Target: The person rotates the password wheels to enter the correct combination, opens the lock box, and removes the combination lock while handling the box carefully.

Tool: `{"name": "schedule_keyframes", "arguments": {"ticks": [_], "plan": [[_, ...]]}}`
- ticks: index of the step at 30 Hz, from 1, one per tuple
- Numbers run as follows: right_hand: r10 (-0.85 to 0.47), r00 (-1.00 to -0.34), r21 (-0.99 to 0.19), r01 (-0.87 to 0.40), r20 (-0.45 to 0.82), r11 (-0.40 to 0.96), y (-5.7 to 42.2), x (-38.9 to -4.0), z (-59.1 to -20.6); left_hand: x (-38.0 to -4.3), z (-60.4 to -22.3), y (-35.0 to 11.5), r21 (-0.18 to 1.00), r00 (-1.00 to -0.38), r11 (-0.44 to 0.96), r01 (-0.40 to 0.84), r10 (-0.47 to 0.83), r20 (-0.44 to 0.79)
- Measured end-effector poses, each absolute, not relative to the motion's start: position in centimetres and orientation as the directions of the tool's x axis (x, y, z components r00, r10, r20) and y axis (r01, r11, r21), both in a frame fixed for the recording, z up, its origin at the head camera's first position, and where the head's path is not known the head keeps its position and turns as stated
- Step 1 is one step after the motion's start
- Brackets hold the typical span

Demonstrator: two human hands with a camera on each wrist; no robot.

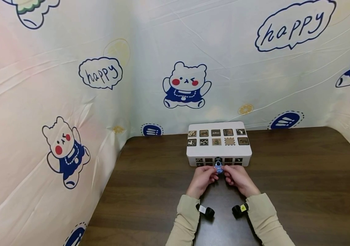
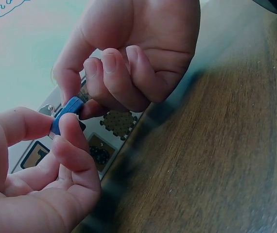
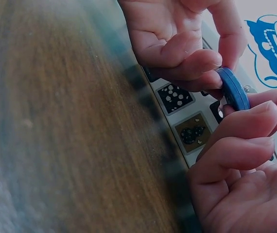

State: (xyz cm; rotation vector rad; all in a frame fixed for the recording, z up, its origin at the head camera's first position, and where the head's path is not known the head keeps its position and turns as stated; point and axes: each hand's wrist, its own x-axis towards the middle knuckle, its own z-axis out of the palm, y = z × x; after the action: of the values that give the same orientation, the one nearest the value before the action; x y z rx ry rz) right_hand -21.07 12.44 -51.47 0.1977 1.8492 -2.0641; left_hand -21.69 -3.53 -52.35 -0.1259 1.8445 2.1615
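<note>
A small blue padlock (image 1: 218,168) with a light shackle is at the latch (image 1: 218,159) on the front of a white lidded box (image 1: 219,151). My left hand (image 1: 202,179) pinches the padlock between thumb and forefinger from the left. From the other side my right hand (image 1: 239,179) pinches it too, its remaining fingers curled inward. In the left wrist view the blue body of the padlock (image 2: 66,112) shows between the fingertips of both hands. Its rounded edge (image 3: 234,90) faces the right wrist view, and fingertips partly cover it.
The box has its lid down and carries rows of dark square pictures. It stands near the back edge of a dark wooden table (image 1: 301,184). Behind and to the left hangs a pale printed cloth (image 1: 150,85). Black camera straps (image 1: 205,211) are on both wrists.
</note>
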Motion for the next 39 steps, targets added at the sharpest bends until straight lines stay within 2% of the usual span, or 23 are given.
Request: {"name": "schedule_keyframes", "arguments": {"ticks": [32,39], "plan": [[-0.148,-0.931,-0.936,0.345,-0.333,-0.068,12.4,-21.1,-51.7,-21.7,-52.3,-3.5,0.952,-0.951,-0.112,-0.286,0.158,-0.267],[-0.165,-0.933,-0.940,0.335,-0.321,-0.065,12.5,-20.8,-50.6,-21.6,-52.3,-3.5,0.952,-0.952,-0.122,-0.281,0.162,-0.260]]}}
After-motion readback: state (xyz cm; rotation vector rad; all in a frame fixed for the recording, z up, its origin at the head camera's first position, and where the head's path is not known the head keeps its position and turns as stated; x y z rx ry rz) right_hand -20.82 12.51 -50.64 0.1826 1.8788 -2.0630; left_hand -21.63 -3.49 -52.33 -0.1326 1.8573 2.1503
